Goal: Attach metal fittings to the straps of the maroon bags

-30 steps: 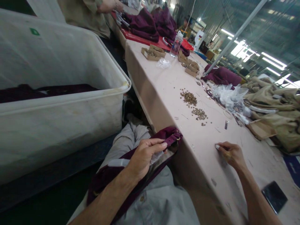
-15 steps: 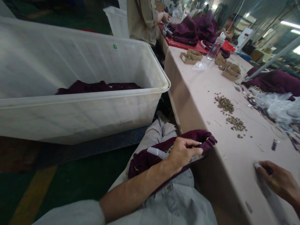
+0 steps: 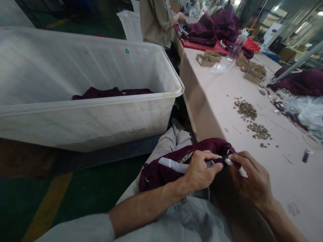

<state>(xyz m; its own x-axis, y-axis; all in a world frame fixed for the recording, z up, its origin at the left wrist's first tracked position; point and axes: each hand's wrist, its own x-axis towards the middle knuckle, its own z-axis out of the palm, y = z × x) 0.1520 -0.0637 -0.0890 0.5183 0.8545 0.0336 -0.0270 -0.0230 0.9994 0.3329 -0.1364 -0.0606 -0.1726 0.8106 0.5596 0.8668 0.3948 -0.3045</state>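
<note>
Across my lap lies a maroon fabric bag [image 3: 156,181] with a white-wrapped handle [image 3: 174,165] and small brass-coloured fittings. My left hand [image 3: 203,169] is closed on its strap near the end by the table edge, thumb and finger pinched together. Right beside those fingertips is my right hand [image 3: 252,174], its thumb and forefinger closed at the strap's end; a white covering shows on a fingertip. Whatever small thing the right fingers pinch is hidden. On the table ahead lie two piles of small brass-coloured metal studs [image 3: 246,110].
A large white bin [image 3: 88,124] with maroon fabric inside stands on the left. The pale-covered table [image 3: 214,90] carries small cardboard boxes [image 3: 209,57], a clear bottle [image 3: 237,45], plastic wrap [image 3: 300,109] and more maroon fabric. Another person [image 3: 156,23] stands at the far end.
My right hand has come left from the tabletop to the strap end beside my left hand. My left hand keeps its hold on the bag. The view has turned left.
</note>
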